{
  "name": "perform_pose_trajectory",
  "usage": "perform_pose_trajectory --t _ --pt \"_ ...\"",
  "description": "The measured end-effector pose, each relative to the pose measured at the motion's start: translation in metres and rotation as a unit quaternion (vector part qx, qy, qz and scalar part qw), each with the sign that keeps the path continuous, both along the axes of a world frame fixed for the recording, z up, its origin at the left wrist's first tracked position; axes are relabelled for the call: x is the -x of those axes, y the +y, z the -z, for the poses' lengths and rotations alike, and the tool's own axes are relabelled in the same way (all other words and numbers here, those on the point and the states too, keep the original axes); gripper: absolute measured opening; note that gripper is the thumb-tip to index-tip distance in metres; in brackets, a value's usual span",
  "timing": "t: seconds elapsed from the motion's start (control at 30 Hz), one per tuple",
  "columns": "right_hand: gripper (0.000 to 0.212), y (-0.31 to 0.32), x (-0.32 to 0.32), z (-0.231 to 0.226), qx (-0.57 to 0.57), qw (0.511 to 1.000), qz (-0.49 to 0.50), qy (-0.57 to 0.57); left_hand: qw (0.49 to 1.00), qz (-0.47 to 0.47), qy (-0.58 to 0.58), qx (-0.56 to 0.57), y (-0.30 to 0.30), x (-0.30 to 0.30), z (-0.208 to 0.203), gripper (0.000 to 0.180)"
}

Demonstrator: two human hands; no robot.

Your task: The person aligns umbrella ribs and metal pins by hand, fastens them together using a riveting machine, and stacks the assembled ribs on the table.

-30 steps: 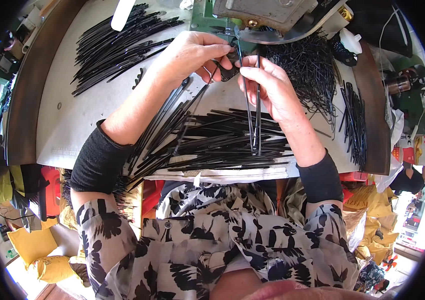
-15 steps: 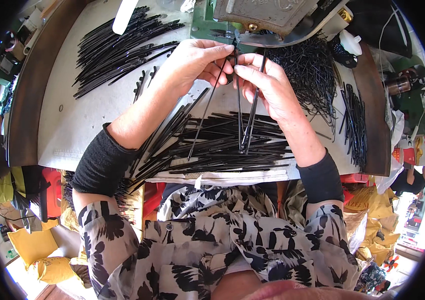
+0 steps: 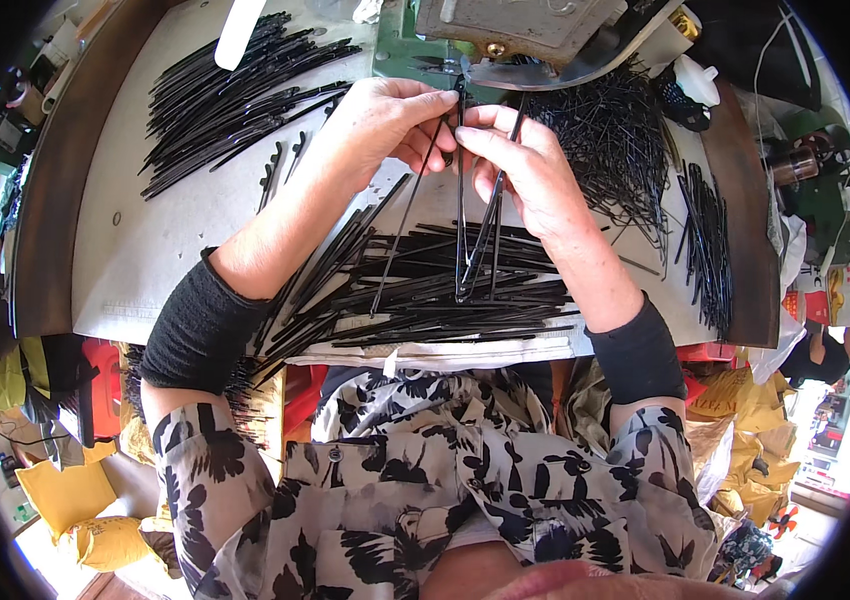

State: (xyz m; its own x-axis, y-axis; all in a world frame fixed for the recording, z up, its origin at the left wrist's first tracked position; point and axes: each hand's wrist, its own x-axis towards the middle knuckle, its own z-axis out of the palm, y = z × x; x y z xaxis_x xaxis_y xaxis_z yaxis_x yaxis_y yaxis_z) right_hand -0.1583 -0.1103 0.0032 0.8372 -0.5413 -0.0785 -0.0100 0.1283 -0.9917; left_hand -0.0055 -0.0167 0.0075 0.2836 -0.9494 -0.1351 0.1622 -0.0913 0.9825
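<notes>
Both hands meet just below the working end of a green and grey machine (image 3: 510, 28). My left hand (image 3: 385, 118) pinches the top of thin black rods; one slim rod (image 3: 397, 240) slants down from its fingers. Close beside it, my right hand (image 3: 528, 168) is closed around more long black rods (image 3: 492, 225), whose lower ends hang towards me. One upright black rod (image 3: 461, 190) runs between the two hands, its top at the machine's tip. Below the hands lies a loose pile of black rods (image 3: 415, 285). My fingers partly hide the joined upper ends.
Another heap of black rods (image 3: 235, 95) lies at the far left. A tangled mass of thin black pieces (image 3: 610, 150) sits right of the machine, with a small bundle (image 3: 707, 245) beyond. Brown raised edges (image 3: 55, 200) bound the pale table. Yellow sacks (image 3: 110, 540) stand on the floor.
The lower ends of the rods in my right hand have swung left and spread apart. Both hands stay together under the machine, shifted only slightly.
</notes>
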Motion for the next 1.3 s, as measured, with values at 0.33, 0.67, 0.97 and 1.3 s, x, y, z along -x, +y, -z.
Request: perform_pose_trajectory --t 0.33,0.67,0.97,1.3 --pt "0.021 0.004 -0.001 0.001 -0.109 0.994 -0.013 -0.008 1.000 -0.011 -0.004 -0.001 0.000 0.002 0.001 0.028" --pt "0.026 -0.003 0.007 0.008 -0.181 0.983 0.021 -0.029 0.972 0.024 -0.222 0.071 0.024 0.029 -0.034 0.045" --pt "0.029 -0.006 0.018 -0.005 -0.190 0.979 -0.069 -0.024 0.934 0.285 0.098 0.193 0.067 0.073 -0.082 0.055" --pt "0.030 -0.008 0.029 -0.005 -0.148 0.987 -0.063 0.002 0.942 0.232 0.035 0.238 0.071 0.064 -0.075 0.044"
